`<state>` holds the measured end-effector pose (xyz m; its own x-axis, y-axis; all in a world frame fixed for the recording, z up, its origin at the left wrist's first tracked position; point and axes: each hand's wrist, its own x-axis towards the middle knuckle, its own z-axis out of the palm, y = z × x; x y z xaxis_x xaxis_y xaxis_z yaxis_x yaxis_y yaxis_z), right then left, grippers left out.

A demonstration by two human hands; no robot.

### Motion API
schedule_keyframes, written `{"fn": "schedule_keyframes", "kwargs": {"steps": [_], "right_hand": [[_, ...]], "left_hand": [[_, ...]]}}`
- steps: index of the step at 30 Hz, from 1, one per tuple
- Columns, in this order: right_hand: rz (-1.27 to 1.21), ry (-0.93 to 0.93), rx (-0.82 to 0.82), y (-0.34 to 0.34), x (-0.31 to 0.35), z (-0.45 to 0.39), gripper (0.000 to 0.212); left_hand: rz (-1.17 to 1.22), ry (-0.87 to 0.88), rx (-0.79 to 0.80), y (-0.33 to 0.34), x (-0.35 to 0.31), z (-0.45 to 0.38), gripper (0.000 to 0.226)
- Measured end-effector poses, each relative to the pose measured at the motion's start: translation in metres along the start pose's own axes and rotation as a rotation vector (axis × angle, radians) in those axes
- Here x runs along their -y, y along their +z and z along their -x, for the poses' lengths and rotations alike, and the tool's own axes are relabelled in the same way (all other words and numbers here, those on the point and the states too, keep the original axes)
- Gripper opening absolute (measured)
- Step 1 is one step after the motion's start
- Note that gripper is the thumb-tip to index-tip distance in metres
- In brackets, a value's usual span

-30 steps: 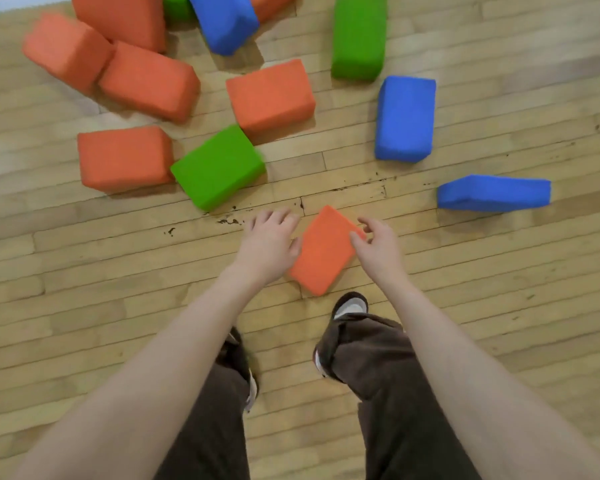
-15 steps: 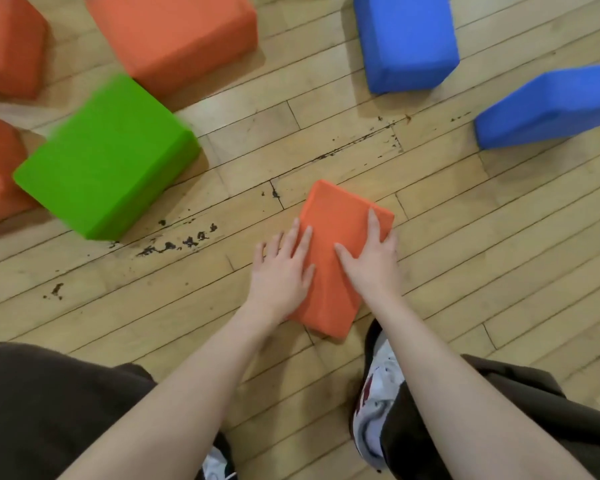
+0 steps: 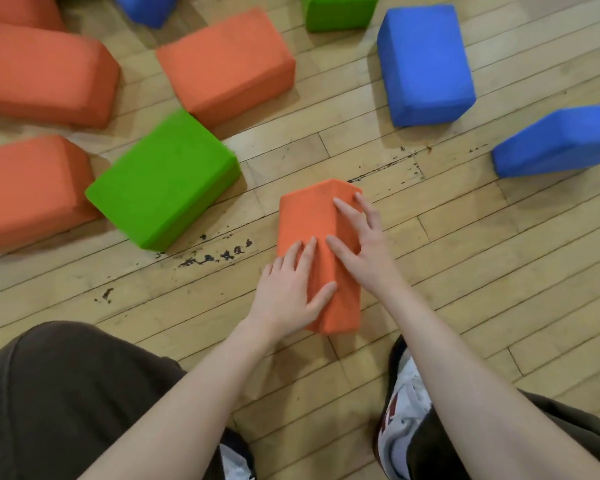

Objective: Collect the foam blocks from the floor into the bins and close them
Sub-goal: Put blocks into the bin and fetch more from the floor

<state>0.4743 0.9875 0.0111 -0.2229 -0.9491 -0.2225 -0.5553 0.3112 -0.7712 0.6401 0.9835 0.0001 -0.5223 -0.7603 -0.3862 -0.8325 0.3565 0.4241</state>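
Wooden floor (image 3: 447, 258), orange foam block (image 3: 309, 216) between left hand (image 3: 288, 292) and right hand (image 3: 368, 251), fingers spread flat against its sides.

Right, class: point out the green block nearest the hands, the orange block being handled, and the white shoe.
green block (image 3: 163, 181), head view, its top face
orange block (image 3: 309, 216), head view, its upper face
white shoe (image 3: 404, 407), head view, its upper
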Motion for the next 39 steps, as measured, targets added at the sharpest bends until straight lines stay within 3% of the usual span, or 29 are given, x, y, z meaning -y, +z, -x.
{"fn": "schedule_keyframes", "kwargs": {"steps": [5,9,15,20,24,32,39], "right_hand": [[0.024,0.078,0.024,0.015,0.017,0.0,0.072],[0.064,0.068,-0.023,0.025,0.03,-0.003,0.07],[0.234,0.039,-0.105,0.055,0.073,-0.039,0.068],[0.279,-0.021,-0.112,0.085,0.085,-0.064,0.065],[0.352,-0.035,-0.127,0.098,0.088,-0.072,0.064],[0.364,-0.046,-0.151,0.102,0.086,-0.077,0.063],[0.295,-0.005,-0.141,0.088,0.098,-0.066,0.06]], "left_hand": [[0.065,-0.024,-0.03,-0.003,0.018,0.008,0.083],[0.058,-0.037,-0.057,-0.011,0.038,0.01,0.074],[0.014,-0.34,-0.298,-0.046,0.096,-0.026,0.057],[-0.033,-0.6,-0.277,-0.061,0.155,-0.05,0.072],[0.003,-0.701,-0.243,-0.054,0.181,-0.055,0.088],[-0.046,-0.694,-0.442,-0.054,0.178,-0.052,0.064],[0.382,-0.807,-0.593,-0.069,0.13,-0.013,0.048]]}}
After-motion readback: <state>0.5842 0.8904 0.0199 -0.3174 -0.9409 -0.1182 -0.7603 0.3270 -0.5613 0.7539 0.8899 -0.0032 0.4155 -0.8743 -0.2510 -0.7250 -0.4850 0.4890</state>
